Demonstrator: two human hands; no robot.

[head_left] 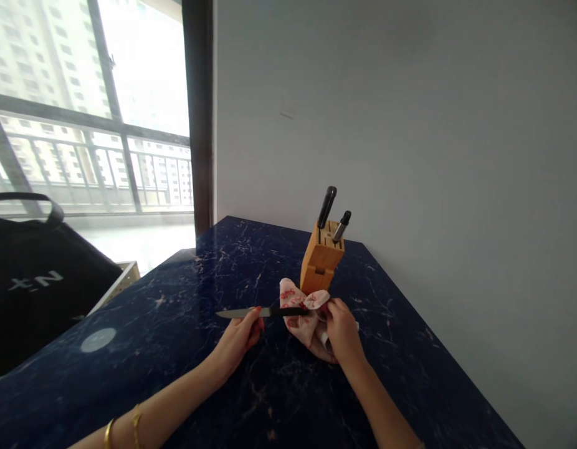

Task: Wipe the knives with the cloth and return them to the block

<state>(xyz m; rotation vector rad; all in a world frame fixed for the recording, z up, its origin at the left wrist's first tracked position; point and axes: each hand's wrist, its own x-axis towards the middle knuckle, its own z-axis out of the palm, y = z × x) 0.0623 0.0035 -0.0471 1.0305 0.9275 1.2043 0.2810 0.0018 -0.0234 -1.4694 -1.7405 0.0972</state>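
A kitchen knife (288, 311) with a black handle lies level across the middle, its blade pointing left. My left hand (242, 330) pinches the blade close to the handle. A pink-and-white cloth (301, 324) with red lettering hangs around the handle's right end, and my right hand (343, 327) is closed on it; its fingertips are partly hidden by the folds. Just beyond the cloth stands a wooden knife block (322, 262). A black-handled knife (326, 206) and a tool with a metal-and-black handle (342, 226) stick up from its slots.
The dark blue marble-patterned table (260, 249) runs back to a grey wall (386, 125). On its left part is a pale round disc (98, 340). A black bag (40, 287) stands beyond the left edge, before a window (143, 93).
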